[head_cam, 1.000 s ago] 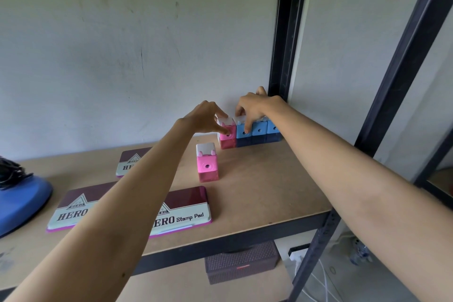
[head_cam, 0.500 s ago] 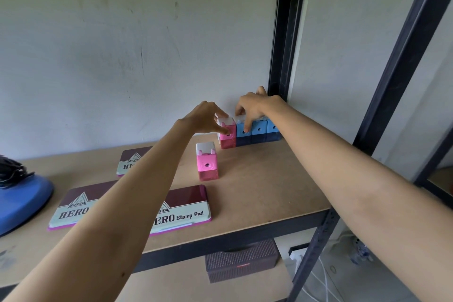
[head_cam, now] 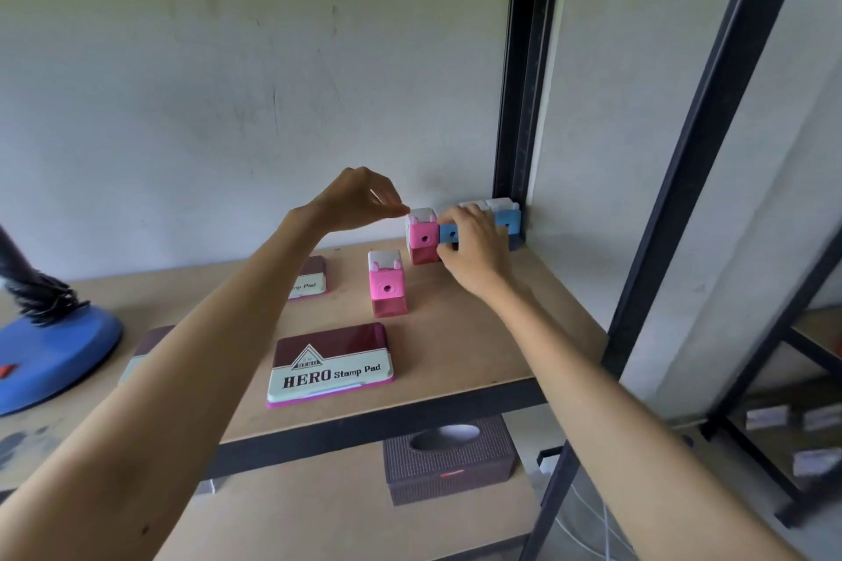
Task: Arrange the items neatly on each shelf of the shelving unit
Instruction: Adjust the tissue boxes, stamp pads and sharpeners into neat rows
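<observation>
- Head view, handling: judged light, hard plastic blocks, rigid and smooth-sided, so likely to slide easily across the shelf (head_cam: pixel 478 333) and to tip if pushed high. Best taken by pinching the two flat side faces low down, near the darker base, not by the white cap, which might pull off.
- Head view, grip: right hand (head_cam: pixel 474 248) curled over the front of the row, fingertips pressed on a blue sharpener (head_cam: pixel 449 233), thumb underneath; taken as grasping it, though most of the contact was hidden by the knuckles. Left hand (head_cam: pixel 360 198) raised, thumb and forefinger tips pinched together, just left of and level with the cap of the pink sharpener (head_cam: pixel 423 239); held nothing visible, touching or apart not clear.
- Head view, places: pink sharpener stood touching the left side of the right hand's grip; further blue sharpeners (head_cam: pixel 505 221) ran rightward behind that hand to the back post (head_cam: pixel 524 82). Second pink one (head_cam: pixel 387 285) stood alone, nearer and left of the grip, apart from the row. Stamp pad (head_cam: pixel 330 367) lay flat well nearer than the grip.
- Head view, looks: squat upright boxes, white caps with small ear-like nubs, a round hole in each front face, translucent darker bases; pink or blue bodies.
</observation>
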Motion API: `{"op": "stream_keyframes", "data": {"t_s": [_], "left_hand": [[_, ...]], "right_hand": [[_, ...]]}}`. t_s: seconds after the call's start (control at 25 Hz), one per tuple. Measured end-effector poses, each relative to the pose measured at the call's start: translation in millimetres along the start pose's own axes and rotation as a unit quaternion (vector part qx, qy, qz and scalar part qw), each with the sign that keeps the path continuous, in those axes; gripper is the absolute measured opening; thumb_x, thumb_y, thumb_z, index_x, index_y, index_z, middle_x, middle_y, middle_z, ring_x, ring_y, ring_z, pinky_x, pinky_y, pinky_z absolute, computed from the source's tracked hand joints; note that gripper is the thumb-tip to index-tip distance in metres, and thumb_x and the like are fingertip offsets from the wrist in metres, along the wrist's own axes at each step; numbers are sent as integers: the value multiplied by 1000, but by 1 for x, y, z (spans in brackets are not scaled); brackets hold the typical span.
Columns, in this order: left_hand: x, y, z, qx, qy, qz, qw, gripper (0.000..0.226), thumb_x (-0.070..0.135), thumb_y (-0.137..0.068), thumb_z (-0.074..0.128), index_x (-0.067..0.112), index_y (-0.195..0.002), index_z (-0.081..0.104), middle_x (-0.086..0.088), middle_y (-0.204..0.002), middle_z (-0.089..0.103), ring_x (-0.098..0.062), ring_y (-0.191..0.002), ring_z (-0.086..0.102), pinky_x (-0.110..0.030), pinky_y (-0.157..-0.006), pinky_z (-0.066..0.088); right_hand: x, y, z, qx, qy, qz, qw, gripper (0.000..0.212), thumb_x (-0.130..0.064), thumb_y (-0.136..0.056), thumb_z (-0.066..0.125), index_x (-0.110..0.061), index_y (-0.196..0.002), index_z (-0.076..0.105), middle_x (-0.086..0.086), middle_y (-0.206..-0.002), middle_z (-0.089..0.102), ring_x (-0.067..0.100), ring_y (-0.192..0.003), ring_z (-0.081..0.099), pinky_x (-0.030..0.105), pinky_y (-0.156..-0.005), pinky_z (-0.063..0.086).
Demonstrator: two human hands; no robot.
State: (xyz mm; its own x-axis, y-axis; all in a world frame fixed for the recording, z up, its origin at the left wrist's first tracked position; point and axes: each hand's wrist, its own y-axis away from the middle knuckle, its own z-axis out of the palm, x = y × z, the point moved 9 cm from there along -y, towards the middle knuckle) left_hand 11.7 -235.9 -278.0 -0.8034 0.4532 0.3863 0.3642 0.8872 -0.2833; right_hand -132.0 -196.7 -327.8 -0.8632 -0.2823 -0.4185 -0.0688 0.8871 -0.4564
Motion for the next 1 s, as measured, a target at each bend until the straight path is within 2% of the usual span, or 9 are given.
{"op": "stream_keyframes", "data": {"t_s": [0.08,0.16,0.24,0.28,0.36,0.48,0.8,1.0], "left_hand": [[7,15,-1,-31,2,-4,1000,32,39,-78,73,11,-94,72,0,-94,72,-15,-90,67,-31,-87,53],[10,32,12,-116,-19,-20,993,37,45,-72,76,18,-98,70,8,-96,69,-11,-93,64,-28,-86,49],[10,47,27,-187,-47,-21,981,47,46,-66,80,26,-106,65,10,-106,64,-9,-100,60,-28,-89,45],[9,52,31,-198,-54,-18,978,53,44,-63,83,27,-110,63,9,-111,62,-11,-103,58,-29,-90,44],[8,53,32,-181,-59,-7,982,59,36,-62,86,25,-114,60,3,-117,61,-16,-105,58,-31,-90,45],[4,44,33,-142,-77,6,987,55,26,-66,85,19,-115,60,-4,-118,63,-18,-101,59,-28,-85,47],[-21,10,35,-80,-100,-9,992,48,18,-73,80,14,-117,62,-8,-122,62,-23,-109,59,-34,-96,47],[-26,-4,36,-68,-89,-19,994,48,16,-75,79,12,-120,61,-11,-123,61,-26,-113,57,-31,-94,42]], "right_hand": [[9,23,11,-5,-44,45,998,18,-15,-89,55,-18,-106,62,0,-114,60,19,-110,54,40,-95,42],[14,41,28,-54,-40,73,995,14,-16,-90,54,-18,-101,62,-1,-109,62,18,-106,56,38,-95,42],[17,54,39,-77,-6,76,994,16,-19,-92,52,-18,-104,63,0,-115,59,20,-112,51,37,-98,35],[17,59,41,-77,10,68,995,18,-20,-93,51,-18,-107,62,0,-119,57,21,-115,49,38,-100,33],[15,63,41,-74,29,51,996,22,-22,-94,49,-18,-113,60,1,-124,54,22,-118,47,38,-101,33],[10,66,39,-76,41,35,996,24,-23,-95,47,-17,-116,58,2,-125,53,22,-118,46,39,-100,33],[9,65,41,-72,48,28,996,19,-21,-95,47,-15,-109,58,2,-118,55,23,-115,48,41,-100,37],[9,62,42,-70,56,26,996,18,-22,-95,48,-14,-108,57,3,-116,55,22,-113,49,42,-99,39]]}}
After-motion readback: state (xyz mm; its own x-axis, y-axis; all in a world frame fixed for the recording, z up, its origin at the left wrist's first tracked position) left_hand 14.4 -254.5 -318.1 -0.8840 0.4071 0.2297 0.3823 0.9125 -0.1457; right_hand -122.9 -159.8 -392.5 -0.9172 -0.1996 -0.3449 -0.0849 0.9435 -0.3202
